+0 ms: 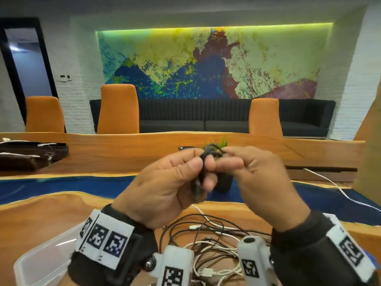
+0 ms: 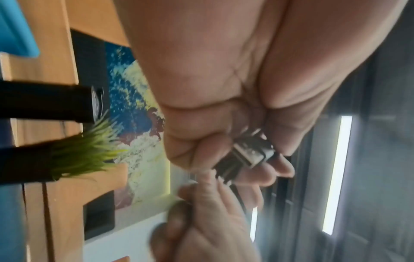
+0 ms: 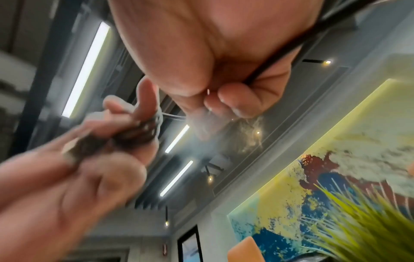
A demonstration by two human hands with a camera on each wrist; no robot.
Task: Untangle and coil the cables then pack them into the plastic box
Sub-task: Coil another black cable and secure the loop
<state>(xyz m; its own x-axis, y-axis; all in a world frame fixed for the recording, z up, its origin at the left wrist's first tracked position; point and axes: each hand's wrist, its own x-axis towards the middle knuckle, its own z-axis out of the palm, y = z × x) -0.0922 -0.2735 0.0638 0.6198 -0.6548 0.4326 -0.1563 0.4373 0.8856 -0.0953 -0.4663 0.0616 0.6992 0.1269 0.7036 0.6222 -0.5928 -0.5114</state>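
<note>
Both hands are raised above the table, close together. My left hand (image 1: 175, 178) grips a small coiled bundle of dark cable (image 1: 203, 162), thumb and fingers curled round it. In the left wrist view the cable's metal plugs (image 2: 246, 156) lie in the curled fingers. My right hand (image 1: 247, 174) pinches the top of the same dark cable (image 3: 139, 131) at its loose end. A tangle of black and white cables (image 1: 208, 244) lies on the table under my wrists. The clear plastic box (image 1: 41, 259) stands at the lower left, partly hidden by my left wrist.
A small potted green plant (image 1: 221, 178) stands just behind my hands. A white cable (image 1: 338, 188) trails across the table to the right. A dark case with white cables (image 1: 31, 155) lies at the far left. Orange chairs (image 1: 118, 108) line the table's far side.
</note>
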